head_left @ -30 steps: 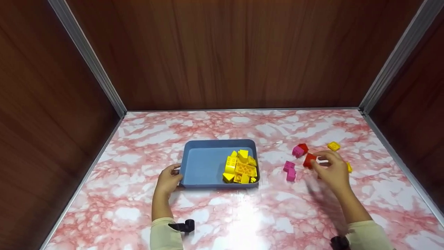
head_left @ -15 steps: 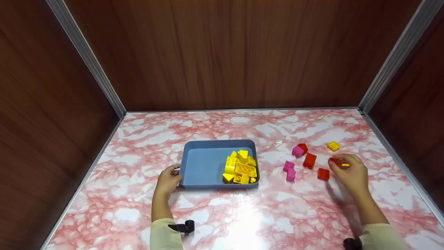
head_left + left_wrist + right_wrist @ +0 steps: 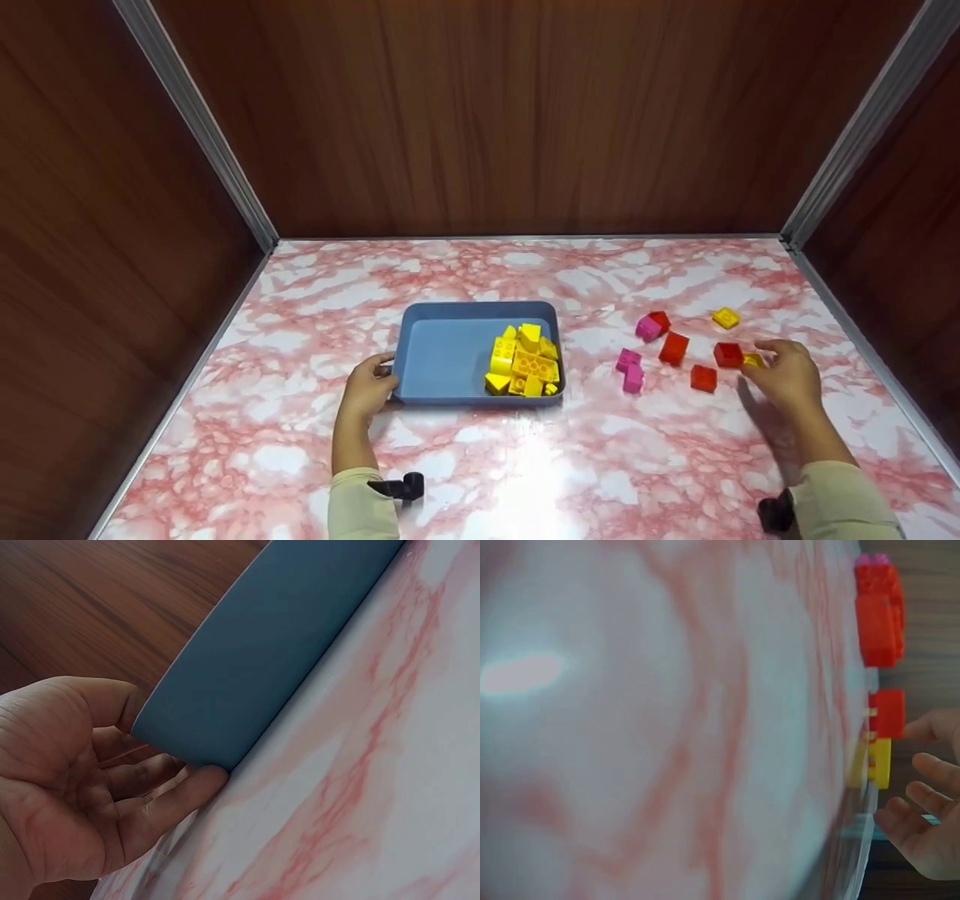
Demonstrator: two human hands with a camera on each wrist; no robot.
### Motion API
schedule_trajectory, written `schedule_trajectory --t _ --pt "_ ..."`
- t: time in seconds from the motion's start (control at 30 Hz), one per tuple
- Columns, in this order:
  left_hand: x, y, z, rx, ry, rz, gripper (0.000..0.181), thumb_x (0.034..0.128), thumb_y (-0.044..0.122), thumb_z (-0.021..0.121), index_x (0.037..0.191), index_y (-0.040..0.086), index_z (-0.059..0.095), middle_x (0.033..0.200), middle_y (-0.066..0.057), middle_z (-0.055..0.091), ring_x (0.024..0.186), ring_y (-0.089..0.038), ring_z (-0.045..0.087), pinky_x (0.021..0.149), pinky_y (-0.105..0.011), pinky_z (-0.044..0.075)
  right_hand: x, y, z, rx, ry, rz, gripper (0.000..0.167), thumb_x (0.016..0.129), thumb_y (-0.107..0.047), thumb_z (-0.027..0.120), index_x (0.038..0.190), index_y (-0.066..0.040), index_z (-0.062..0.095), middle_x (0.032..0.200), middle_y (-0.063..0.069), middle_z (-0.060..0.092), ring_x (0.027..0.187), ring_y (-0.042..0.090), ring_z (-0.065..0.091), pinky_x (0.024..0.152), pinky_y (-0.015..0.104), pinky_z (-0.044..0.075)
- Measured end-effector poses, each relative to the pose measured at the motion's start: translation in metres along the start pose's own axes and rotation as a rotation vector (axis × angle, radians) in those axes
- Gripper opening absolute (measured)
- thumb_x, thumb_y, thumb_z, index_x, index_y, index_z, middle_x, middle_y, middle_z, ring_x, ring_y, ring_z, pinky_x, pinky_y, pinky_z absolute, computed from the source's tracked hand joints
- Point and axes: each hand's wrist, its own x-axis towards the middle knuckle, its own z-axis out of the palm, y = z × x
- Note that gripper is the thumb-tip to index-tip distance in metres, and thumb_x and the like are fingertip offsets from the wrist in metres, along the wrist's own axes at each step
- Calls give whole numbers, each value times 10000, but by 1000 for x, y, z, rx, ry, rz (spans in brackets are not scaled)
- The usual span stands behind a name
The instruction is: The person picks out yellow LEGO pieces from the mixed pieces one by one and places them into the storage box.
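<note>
A blue-grey tray (image 3: 442, 360) carries a pile of yellow toy bricks (image 3: 534, 366) along its right side. My left hand (image 3: 369, 388) holds the tray's near left corner, its fingers bent against the end wall in the left wrist view. On the table to the right, a red brick (image 3: 728, 355) lies beside a yellow brick (image 3: 752, 361). My right hand (image 3: 789, 375) is at these two bricks. Its fingers (image 3: 926, 763) are spread and loosely bent, with one fingertip touching or very near the red brick in the right wrist view.
Two more red bricks (image 3: 673, 349) and pink bricks (image 3: 632, 377) lie between the tray and my right hand. A pink and red pair (image 3: 649, 327) and a flat yellow brick (image 3: 725, 318) sit farther back. Wooden walls (image 3: 525, 120) close the table's back and sides.
My right hand has moved rightward from the other red bricks. Half a second ago it held a red brick near the yellow one; now that brick rests on the table. The left hand stays put.
</note>
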Motion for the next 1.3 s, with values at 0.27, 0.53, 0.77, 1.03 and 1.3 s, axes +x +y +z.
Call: schedule_trajectory --t 0.27,0.53,0.77,1.03,1.3 --pt "2 4 3 -5 -23 10 513 855 -56 518 1365 -5 528 1157 -248 561 935 -356 628 636 -454 586 14 7 -8 -94 -140 51 722 862 -189 673 1438 90 339 1351 437 242 1174 583 296 1009 699 295" --pt "2 1 3 -4 -6 25 514 843 -65 523 1356 -26 530 1149 -247 576 921 -329 632 633 -447 586 20 5 -6 -34 -144 113 512 888 -132 657 1299 127 495 1273 374 455 1073 490 451 990 600 407" --pt "0 0 0 -15 6 14 527 845 -63 529 1369 -21 518 1153 -257 569 882 -330 645 603 -452 584 20 2 -2 5 -128 181 463 899 -121 644 1266 135 526 1252 343 501 1012 433 490 955 552 466" --pt "0 2 -1 -20 -9 6 517 861 -53 526 1378 -26 506 1182 -264 550 941 -363 628 642 -476 584 18 1 -2 -15 -63 135 416 891 -146 640 1205 122 586 1220 321 547 985 410 522 894 525 495" --pt "-20 25 0 -11 -39 4 523 860 -69 505 1382 -81 468 1208 -326 519 970 -420 618 695 -510 578 11 -6 -8 20 -32 168 495 915 -244 639 1264 98 559 1186 286 575 915 334 594 781 383 566"
